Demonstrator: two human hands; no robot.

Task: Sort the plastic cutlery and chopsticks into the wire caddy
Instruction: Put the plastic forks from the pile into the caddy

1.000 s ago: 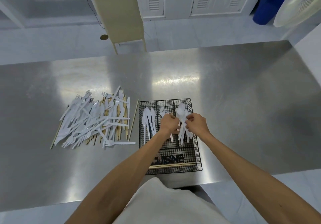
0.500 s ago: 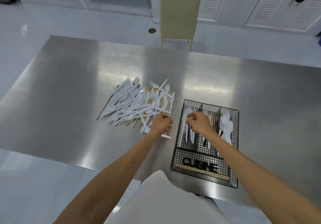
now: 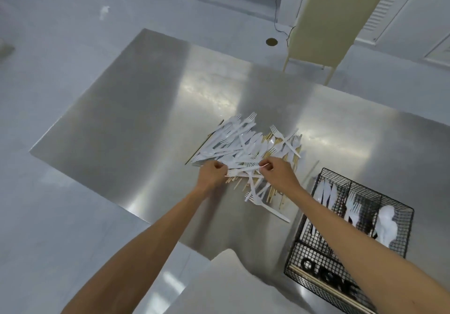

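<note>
A mixed pile of white plastic cutlery and wooden chopsticks [image 3: 246, 148] lies mid-frame on the steel bench [image 3: 146, 119], most of it unsorted. The right hand [image 3: 277, 172] pinches one white piece at the pile's near edge; the left hand [image 3: 211, 173] curls against the pile, its hold unclear. At lower right, the wire caddy [image 3: 408, 233] holds a few knives, forks and spoons. Its black front lettering, crossed by the right forearm, cannot be read.

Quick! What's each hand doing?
Left hand: curled at the cutlery pile; grip cannot be told.
Right hand: pinching a white fork.
</note>
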